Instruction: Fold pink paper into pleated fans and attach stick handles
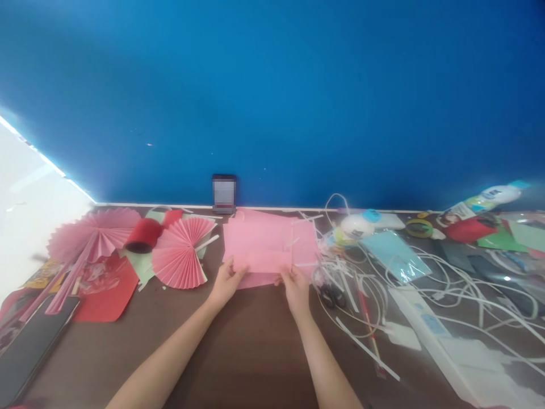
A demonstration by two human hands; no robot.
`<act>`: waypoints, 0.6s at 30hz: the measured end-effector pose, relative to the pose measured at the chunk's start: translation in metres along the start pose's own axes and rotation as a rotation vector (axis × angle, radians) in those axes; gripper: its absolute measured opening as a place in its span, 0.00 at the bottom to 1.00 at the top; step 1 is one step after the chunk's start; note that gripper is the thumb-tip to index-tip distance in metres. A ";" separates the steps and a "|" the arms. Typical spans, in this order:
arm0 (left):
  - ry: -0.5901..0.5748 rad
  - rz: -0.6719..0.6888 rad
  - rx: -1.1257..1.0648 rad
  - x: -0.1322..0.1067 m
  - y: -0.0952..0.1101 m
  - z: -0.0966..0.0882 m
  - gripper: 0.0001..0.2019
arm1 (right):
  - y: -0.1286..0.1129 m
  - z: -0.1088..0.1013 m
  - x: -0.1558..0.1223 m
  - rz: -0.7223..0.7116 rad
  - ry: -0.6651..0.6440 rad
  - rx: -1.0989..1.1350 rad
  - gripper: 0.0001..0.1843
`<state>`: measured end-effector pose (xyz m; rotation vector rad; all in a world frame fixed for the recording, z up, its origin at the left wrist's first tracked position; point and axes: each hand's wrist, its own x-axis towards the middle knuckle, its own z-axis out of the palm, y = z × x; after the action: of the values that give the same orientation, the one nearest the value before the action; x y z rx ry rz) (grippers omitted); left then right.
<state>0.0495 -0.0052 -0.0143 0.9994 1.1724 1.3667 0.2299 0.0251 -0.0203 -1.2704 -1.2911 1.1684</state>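
Observation:
A pink paper strip (pixel 268 262) lies between my hands, on top of larger pink paper sheets (pixel 264 230) in the middle of the table. My left hand (pixel 227 281) pinches the strip's left end. At its right end, the fingers of my right hand (pixel 294 287) are closed on the same paper. To the left stands a pleated pink paper fan (pixel 181 255), apart from my left hand. A second pleated fan (pixel 96 236) with long folded tails lies farther left. Scissors (pixel 332 295) with dark handles rest right of my right hand, partly under white strips.
A red roll (pixel 143 234), red paper (pixel 106 289) and a dark phone (pixel 36 341) lie on the left. White cables (pixel 472 284), a power strip (pixel 430 329), a glue bottle (pixel 357 226) and a blue packet (pixel 398 255) crowd the right. Behind rises a blue wall (pixel 272 102).

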 end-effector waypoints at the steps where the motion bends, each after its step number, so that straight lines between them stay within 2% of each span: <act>1: -0.002 0.007 0.033 0.000 0.001 0.000 0.16 | -0.001 -0.002 0.000 -0.017 0.002 -0.046 0.16; 6: 0.012 -0.008 0.089 -0.001 0.002 -0.001 0.14 | -0.004 -0.012 0.000 -0.121 -0.031 -0.247 0.19; 12: -0.019 0.043 0.046 0.001 -0.002 -0.002 0.16 | -0.003 -0.009 0.001 -0.069 -0.031 -0.202 0.20; 18: 0.051 0.004 0.080 0.002 -0.007 -0.003 0.18 | -0.005 -0.008 0.000 -0.128 -0.007 -0.194 0.17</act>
<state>0.0481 -0.0038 -0.0220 1.0292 1.2718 1.3645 0.2373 0.0251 -0.0147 -1.3020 -1.4974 0.9770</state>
